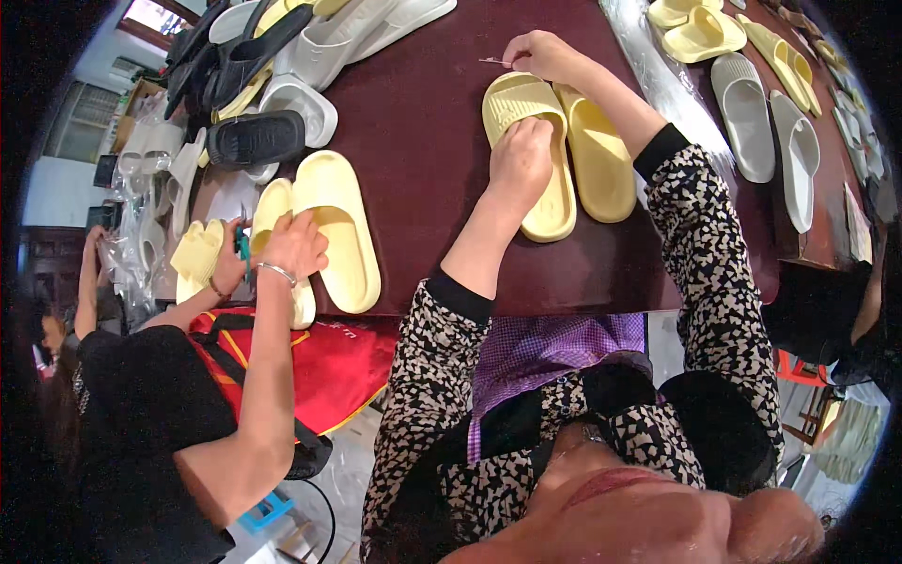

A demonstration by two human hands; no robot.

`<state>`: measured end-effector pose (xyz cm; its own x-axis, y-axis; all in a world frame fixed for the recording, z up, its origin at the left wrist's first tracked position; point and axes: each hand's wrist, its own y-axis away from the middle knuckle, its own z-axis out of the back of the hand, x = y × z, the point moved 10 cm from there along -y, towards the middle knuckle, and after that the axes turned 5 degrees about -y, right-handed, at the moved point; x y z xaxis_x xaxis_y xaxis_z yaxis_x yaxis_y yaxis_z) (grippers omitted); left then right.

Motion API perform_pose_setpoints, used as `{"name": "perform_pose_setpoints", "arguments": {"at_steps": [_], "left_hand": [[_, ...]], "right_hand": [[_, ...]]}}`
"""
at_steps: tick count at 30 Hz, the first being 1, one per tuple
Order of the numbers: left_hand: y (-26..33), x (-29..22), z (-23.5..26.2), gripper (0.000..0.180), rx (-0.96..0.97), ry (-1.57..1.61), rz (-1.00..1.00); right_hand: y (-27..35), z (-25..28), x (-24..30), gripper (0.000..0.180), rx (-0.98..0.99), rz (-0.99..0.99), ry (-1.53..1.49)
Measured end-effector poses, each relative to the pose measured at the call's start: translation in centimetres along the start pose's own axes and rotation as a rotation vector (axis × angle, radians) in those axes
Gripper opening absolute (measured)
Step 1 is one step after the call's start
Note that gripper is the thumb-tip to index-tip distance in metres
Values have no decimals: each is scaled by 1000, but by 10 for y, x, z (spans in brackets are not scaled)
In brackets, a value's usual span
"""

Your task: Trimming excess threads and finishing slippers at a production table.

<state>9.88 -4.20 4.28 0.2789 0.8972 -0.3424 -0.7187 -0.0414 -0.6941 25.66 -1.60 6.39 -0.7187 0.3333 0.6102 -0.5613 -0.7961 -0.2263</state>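
Observation:
My left hand (523, 160) is closed at the strap of a pale yellow slide slipper (548, 214), its fingers tucked partly into the opening and hidden there. A second yellow slipper (606, 169) lies right beside it, partly under my right forearm. Beyond the first slipper's toe, my right hand (545, 56) is closed around a thin metal tool (491, 61). Only its slender end shows, so I cannot make out its kind. Both slippers lie on the dark red table (423, 113), toes pointing away from me.
On my left, a co-worker's hand (293, 246) rests on yellow slippers (343, 244); their other hand is by a teal-handled tool (242, 246). Black and grey slippers (256, 139) pile up at the far left. Clear plastic wrap (658, 75) and grey slippers (742, 113) lie to the right.

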Motion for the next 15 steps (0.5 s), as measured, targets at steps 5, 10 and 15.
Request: {"name": "perform_pose_setpoints", "arguments": {"at_steps": [5, 10, 15], "left_hand": [[0, -4, -7, 6, 13, -8, 5], [2, -6, -12, 6, 8, -17, 16], [0, -7, -11, 4, -3, -15, 11]], "right_hand": [[2, -16, 0, 22, 76, 136, 115], [5, -32, 11, 21, 117, 289, 292], [5, -20, 12, 16, -42, 394, 415]]}}
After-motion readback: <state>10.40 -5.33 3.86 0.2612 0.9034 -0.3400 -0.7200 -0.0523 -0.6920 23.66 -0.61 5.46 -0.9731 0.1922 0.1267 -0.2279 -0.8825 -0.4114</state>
